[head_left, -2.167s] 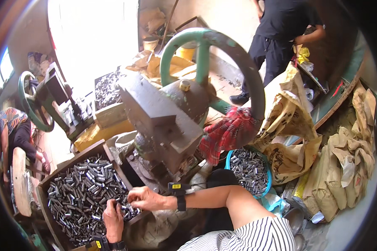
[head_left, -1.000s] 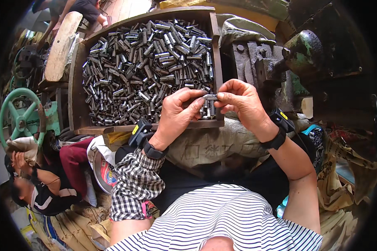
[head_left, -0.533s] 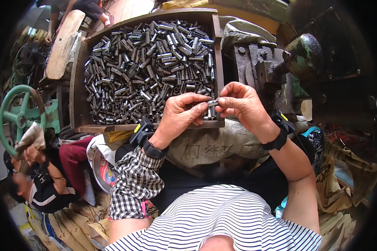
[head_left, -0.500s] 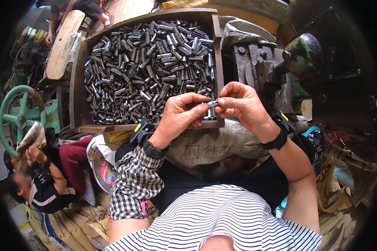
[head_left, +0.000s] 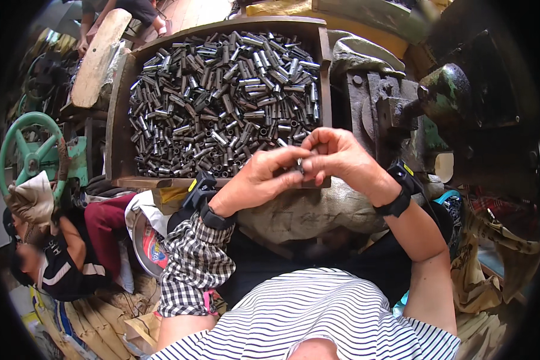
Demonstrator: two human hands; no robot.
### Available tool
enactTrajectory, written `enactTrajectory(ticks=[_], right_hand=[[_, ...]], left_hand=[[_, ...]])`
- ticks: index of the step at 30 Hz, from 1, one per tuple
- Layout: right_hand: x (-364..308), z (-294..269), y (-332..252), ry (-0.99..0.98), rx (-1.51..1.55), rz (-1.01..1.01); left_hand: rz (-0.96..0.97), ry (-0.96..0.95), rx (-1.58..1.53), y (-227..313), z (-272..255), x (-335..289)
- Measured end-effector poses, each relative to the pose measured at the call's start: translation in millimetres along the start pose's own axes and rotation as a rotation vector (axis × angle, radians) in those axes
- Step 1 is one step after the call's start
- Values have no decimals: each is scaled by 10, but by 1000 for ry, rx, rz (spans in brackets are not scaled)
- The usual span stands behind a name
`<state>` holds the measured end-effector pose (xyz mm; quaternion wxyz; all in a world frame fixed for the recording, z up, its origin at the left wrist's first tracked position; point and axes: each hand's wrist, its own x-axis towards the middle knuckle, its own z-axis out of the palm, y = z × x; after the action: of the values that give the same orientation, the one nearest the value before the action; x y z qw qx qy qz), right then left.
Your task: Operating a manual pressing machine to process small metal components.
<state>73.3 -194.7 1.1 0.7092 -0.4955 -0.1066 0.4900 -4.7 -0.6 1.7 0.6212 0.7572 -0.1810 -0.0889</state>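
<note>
Both my hands meet above the near right corner of a wooden box heaped with short, shiny metal tubes. Thumb and fingers of my left hand are closed on one small metal tube, its outline mostly hidden and blurred. Against its other side, my right hand pinches with thumb and curled fingers. The fingertips of the two hands nearly touch. Black bands with small devices circle both wrists.
A dark, greasy machine stands right of the box. A pale sack lies under my hands. At left are a green handwheel, a wooden board and a seated person holding a cloth. Another person is partly visible at the far left.
My fingers have closed in around the small metal tube, which showed more plainly before. My left hand has shifted slightly right. The view has moved a little, so the box appears farther right.
</note>
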Motion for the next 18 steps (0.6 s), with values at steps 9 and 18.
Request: enactTrajectory(ticks=[9, 18], right_hand=[[690, -29, -61, 627, -1842, -583], [766, -26, -143, 590, -1794, -700]], left_hand=[[-460, 590, -596, -7, -337, -45], [-199, 273, 742, -151, -208, -7]])
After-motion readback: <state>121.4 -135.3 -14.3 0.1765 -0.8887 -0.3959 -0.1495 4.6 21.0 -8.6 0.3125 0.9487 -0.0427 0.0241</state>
